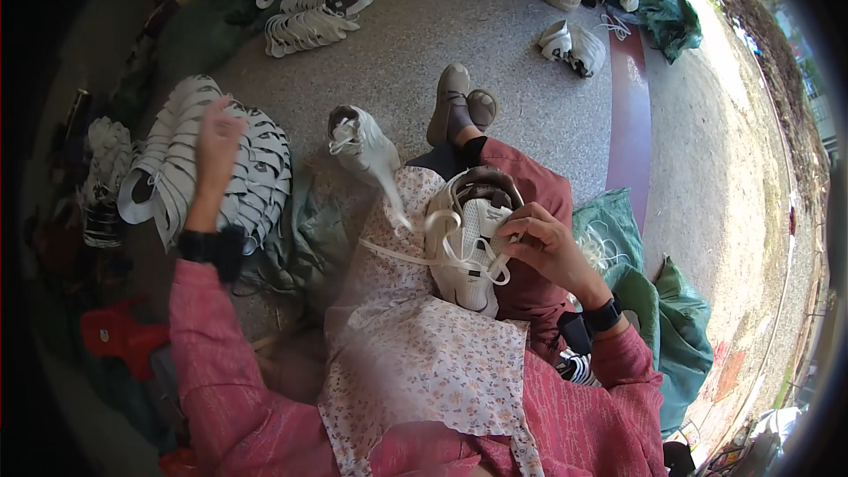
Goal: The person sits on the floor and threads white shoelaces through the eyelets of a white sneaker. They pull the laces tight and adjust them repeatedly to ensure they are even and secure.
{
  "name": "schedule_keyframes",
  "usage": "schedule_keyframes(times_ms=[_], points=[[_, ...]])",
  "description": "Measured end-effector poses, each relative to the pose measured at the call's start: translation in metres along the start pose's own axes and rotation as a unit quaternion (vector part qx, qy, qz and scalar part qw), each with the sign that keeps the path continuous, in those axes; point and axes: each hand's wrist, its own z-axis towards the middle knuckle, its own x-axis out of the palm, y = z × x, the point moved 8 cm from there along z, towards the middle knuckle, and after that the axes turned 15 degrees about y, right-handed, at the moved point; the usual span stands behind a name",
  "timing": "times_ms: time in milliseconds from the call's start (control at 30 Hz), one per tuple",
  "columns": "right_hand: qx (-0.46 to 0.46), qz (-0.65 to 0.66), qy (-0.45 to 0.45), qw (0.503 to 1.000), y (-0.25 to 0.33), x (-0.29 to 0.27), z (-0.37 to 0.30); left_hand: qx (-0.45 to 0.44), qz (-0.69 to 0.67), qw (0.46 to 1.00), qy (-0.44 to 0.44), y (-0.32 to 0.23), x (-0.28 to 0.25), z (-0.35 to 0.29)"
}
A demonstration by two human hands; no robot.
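A white sneaker upper [475,230] with a dark collar lies across my lap, over a floral apron [433,344]. Cream lace hangs in loose loops over its front, and one end trails to the left. My right hand [549,247] is closed on the upper's right edge, thumb and fingers pinched together by the eyelets. Over on the left, my raised left hand [219,137] is in front of a large stack of white shoe uppers [265,159]; its fingers are blurred. Another laced white upper [362,146] is just left of my knees.
Further uppers form a row [314,22] at the far left and a small pile [574,46] at the far right. Green sacks [676,327] lie by my right side, near white laces [601,247]. A red plastic object [124,336] stands at left. My crossed shoes [450,102] rest ahead.
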Motion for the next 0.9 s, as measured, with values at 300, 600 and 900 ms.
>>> schedule_keyframes(times_ms=[300, 600, 900], points=[[0.276, 0.252, -0.101, 0.922, -0.017, 0.015, -0.056, 0.264, -0.111, 0.911, 0.298, -0.185, 0.175, -0.093], [0.252, 0.582, -0.038, 0.772, -0.031, 0.079, -0.056, 0.414, -0.05, 0.793, 0.444, -0.231, 0.253, -0.106], [0.15, 0.751, -0.065, 0.639, -0.021, 0.094, -0.051, 0.359, -0.084, 0.824, 0.43, -0.222, 0.272, -0.104]])
